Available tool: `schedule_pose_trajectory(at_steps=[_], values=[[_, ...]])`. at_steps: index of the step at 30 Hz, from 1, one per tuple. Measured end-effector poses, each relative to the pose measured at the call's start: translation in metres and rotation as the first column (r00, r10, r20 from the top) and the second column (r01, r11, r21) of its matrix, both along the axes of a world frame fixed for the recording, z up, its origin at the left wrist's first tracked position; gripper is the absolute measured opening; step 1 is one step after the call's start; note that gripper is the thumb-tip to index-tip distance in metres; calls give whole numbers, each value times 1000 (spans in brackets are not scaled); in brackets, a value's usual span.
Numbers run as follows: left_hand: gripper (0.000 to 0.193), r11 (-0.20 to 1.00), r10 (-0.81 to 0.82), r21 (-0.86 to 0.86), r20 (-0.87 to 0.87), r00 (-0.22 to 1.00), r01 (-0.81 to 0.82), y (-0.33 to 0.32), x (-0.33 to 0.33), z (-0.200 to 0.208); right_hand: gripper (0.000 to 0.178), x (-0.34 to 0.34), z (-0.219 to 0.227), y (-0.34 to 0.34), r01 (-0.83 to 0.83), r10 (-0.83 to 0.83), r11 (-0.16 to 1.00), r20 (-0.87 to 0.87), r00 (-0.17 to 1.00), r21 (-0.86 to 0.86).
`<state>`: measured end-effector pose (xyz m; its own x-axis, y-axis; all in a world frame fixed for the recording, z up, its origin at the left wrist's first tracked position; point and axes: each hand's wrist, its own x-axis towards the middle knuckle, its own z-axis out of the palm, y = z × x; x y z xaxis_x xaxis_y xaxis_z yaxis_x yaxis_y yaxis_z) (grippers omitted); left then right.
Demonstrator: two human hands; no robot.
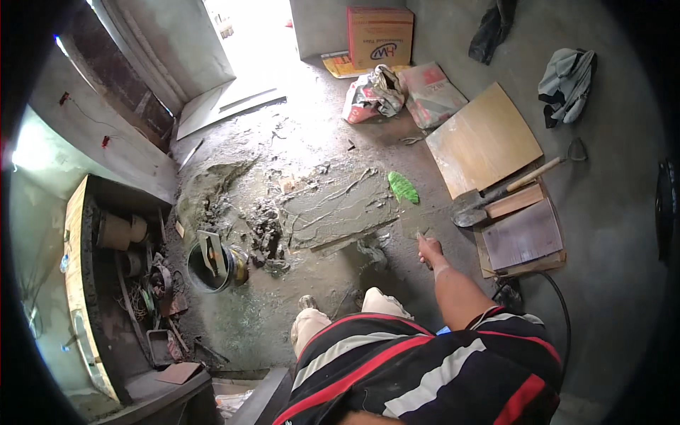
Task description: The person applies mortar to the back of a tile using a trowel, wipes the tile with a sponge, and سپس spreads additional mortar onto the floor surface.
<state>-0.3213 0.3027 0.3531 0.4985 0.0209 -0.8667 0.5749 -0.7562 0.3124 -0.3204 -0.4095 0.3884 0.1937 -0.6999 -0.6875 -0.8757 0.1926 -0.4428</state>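
My right hand (430,251) reaches out over the wet floor, its fingers closed around something thin that I cannot make out against the grey. Ahead and to its left lies a spread bed of wet mortar (340,205), roughly rectangular with ridges on top. A bright green, ridged oval thing (403,187) rests at the right end of this bed. Lumpy mortar (265,237) is heaped at the left end. Farther left stands a dark bucket (205,285) with a flat metal trowel (211,253) across its mouth. My left hand is out of sight.
Right of my hand are a shovel (469,211), a large tan tile (485,138), stacked tiles (523,237) and a black hose (564,312). Bags (433,95) and a cardboard box (380,35) stand at the back. A cluttered shelf (85,234) borders the left.
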Motion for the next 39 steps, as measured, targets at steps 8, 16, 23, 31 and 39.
schedule_pose_trajectory(at_steps=[8, 16, 23, 31, 39], values=[[49, 989, 139, -47, -2, 990, -139, 65, 48, -21, 49, -11, -3, 28, 57, -57, 997, 0, 998, -51], [50, 975, 218, 50, 8, 976, -218, 104, 188, -45, 45, 33, 26, 124, 133, -135, 991, 59, 989, 34], [57, 972, 218, 20, 279, 935, -233, 121, 278, -21, 46, 122, 8, 203, -205, 160, 963, 243, 957, 174], [51, 950, 303, -187, 359, 883, -250, 28, 341, -10, 37, 233, -137, 355, -781, 741, 622, 283, 609, 53], [56, 933, -277, -197, 141, 950, 301, -26, 406, -217, 43, 424, -281, 476, -113, 28, 857, 174, 984, 502]])
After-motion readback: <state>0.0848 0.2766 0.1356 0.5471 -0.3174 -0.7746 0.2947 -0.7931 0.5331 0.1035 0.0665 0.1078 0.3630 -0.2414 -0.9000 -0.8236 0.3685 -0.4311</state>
